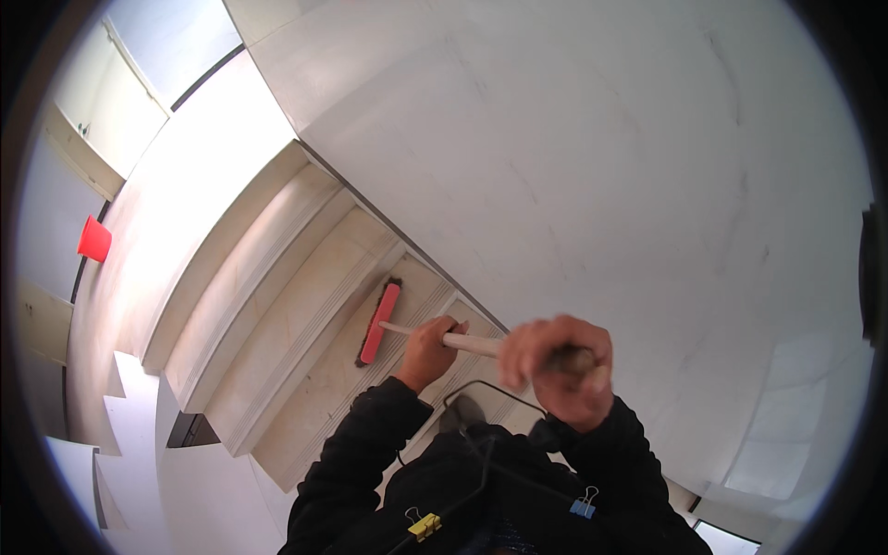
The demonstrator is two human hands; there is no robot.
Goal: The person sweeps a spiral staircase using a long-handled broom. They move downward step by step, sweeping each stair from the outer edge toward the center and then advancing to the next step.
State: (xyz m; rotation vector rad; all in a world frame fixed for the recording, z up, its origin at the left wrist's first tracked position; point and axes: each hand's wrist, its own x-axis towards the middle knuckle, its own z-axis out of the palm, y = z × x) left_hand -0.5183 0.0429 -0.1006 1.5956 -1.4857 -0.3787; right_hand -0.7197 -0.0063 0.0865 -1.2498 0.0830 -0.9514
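My left hand point(430, 352) is closed round the lower part of a wooden broom handle point(475, 343). Nearer its top end, my right hand point(558, 368) grips the same handle and looks slightly blurred. The handle runs left to a push broom's red head point(381, 325) with dark bristles, which lies against a beige stone stair tread point(319, 388) close to the wall side. What little dirt may be at the bristles is too small to tell.
Several stone steps point(263, 277) lead to a bright landing point(187, 146), where a red bucket point(95, 239) stands by the far wall. A pale marbled wall point(555, 173) borders the stairs on the right. A shoe point(461, 412) shows below me, beside a dark cable.
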